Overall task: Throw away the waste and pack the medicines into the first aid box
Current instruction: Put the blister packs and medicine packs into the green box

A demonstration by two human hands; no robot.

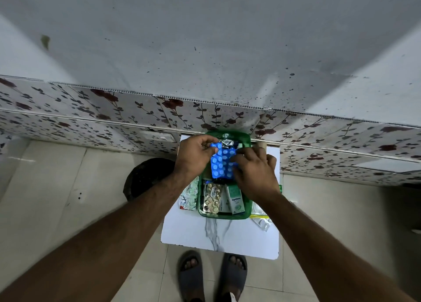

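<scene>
Your blue blister strips (222, 162) hover over the green first aid box (247, 212), pinched between left hand (196, 158) and right hand (255, 171). Probably light, bendy foil: grip the edges. A dark bin (145, 176) sits left of the box.

The blister pack of pills (222, 163) is bright blue with rows of pale round dots. The plastic first aid box (247, 142) is see-through green. The worktop (227, 235) is white with grey marble streaks. The wall panel (114, 112) is white with dark red flowers and leafy stems.
</scene>
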